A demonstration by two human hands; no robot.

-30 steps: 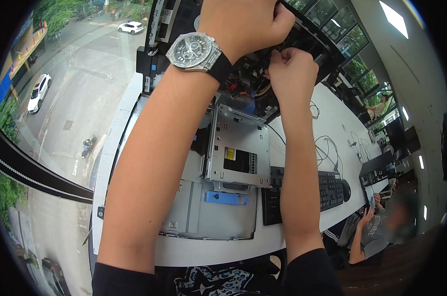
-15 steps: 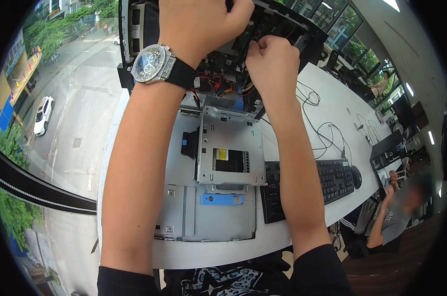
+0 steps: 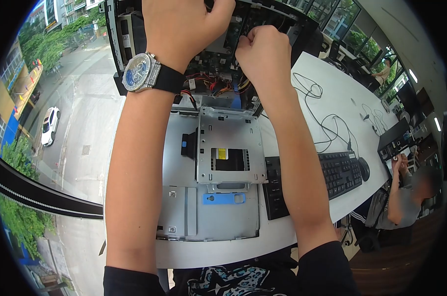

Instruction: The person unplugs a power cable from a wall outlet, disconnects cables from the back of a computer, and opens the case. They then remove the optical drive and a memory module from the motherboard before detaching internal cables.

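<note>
An opened desktop computer case (image 3: 116, 59) stands at the top of the view, showing its circuit board (image 3: 200, 65) and a bundle of red, orange and black wires (image 3: 216, 85). Over its left part is my left hand (image 3: 176, 29), a watch (image 3: 138, 72) on the wrist; its fingers run past the top edge, and only the thumb shows. My right hand (image 3: 265, 52) is inside the case's right part with fingers curled into a pinch; what they hold, if anything, is hidden. Between my forearms lies a metal drive cage (image 3: 226, 133) on a flat grey panel (image 3: 228, 217) with a blue latch (image 3: 223, 198).
A black keyboard (image 3: 339, 170) lies partly under my right forearm, a mouse (image 3: 363, 168) beside it. Thin black cables (image 3: 327, 123) loop across the white table (image 3: 302, 237). Another person (image 3: 406, 202) sits at the right near a second computer (image 3: 396, 140). A window is at left.
The view has shifted slightly. Both hands sit a little further left and remain at the case; the right hand's fingers are still curled. The other person's hands have moved.
</note>
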